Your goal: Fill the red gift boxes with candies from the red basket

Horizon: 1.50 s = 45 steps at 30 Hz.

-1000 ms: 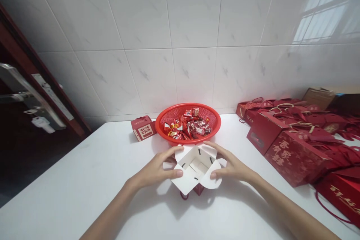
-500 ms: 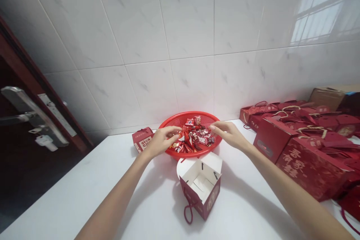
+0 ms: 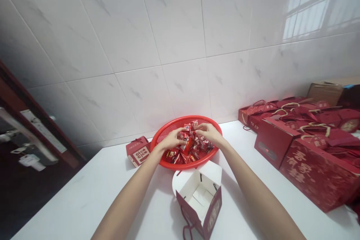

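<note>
Left hand (image 3: 172,141): curling fingers among wrapped candies (image 3: 184,156), can't tell if gripping
Right hand (image 3: 209,133): curling likewise, can't tell either
Red basket (image 3: 165,132): corralling them
Gift box (image 3: 213,213): standing open nearby, probably for easy reach

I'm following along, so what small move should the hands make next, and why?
Probably gather a few wrapped sweets and lift them toward the open box. The left hand and right hand are both at the sweets in the red basket, while the box stands just in front, its white bottom bare.
</note>
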{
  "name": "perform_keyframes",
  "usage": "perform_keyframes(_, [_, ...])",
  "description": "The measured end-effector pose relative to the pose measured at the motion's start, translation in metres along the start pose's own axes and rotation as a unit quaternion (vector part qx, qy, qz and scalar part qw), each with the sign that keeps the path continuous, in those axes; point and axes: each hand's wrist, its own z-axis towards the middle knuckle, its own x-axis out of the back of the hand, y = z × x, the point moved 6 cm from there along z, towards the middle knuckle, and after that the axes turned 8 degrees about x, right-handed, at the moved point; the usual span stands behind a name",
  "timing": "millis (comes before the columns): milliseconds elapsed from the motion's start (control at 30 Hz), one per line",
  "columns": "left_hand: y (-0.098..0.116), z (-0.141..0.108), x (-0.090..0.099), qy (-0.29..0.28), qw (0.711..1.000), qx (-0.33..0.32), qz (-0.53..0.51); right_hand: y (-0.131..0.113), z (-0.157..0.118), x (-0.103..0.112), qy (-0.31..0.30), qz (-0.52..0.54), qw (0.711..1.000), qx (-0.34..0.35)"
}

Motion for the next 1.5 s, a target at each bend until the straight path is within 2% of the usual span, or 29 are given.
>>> perform_keyframes(233, [0.012,-0.002,0.003,0.015,0.986,-0.057,-0.156,0.005,0.002,-0.008,-0.038,0.019,0.999,-0.032])
perform_keyframes(400, [0.016,-0.003,0.002,0.018,0.986,-0.074,-0.146,0.003,0.001,-0.010,-0.063,0.053,0.996,-0.022])
perform_keyframes(467, [0.019,-0.003,0.000,0.016,0.987,-0.081,-0.135,0.001,0.000,-0.009,-0.055,0.076,0.995,-0.017])
perform_keyframes(567, [0.017,0.000,0.004,0.079,0.995,-0.048,-0.041,-0.001,-0.001,-0.002,0.015,0.153,0.988,-0.019])
perform_keyframes(633, [0.012,0.002,0.009,0.129,0.991,-0.002,0.037,-0.001,-0.001,0.004,0.066,0.196,0.978,-0.023])
perform_keyframes(700, [0.003,0.003,0.014,0.149,0.984,0.046,0.090,0.000,0.000,0.006,0.089,0.210,0.973,-0.024])
perform_keyframes(833, [-0.015,0.005,0.017,0.132,0.967,0.133,0.171,0.004,0.004,0.008,0.115,0.236,0.965,-0.028])
perform_keyframes(1000, [-0.028,0.007,0.009,0.056,0.948,0.203,0.237,0.007,0.005,0.013,0.148,0.272,0.950,-0.033])
perform_keyframes(1133, [-0.030,0.006,0.005,0.021,0.944,0.223,0.241,0.006,0.004,0.016,0.166,0.299,0.939,-0.030])
perform_keyframes(1233, [-0.026,0.003,0.005,0.020,0.949,0.216,0.228,0.008,0.005,0.017,0.180,0.317,0.931,-0.028])
perform_keyframes(1333, [-0.021,0.002,0.008,0.048,0.960,0.195,0.194,0.009,0.007,0.016,0.185,0.337,0.923,-0.018])
perform_keyframes(1500, [-0.016,0.004,0.018,0.147,0.966,0.160,0.138,0.013,0.010,0.015,0.192,0.352,0.916,0.006])
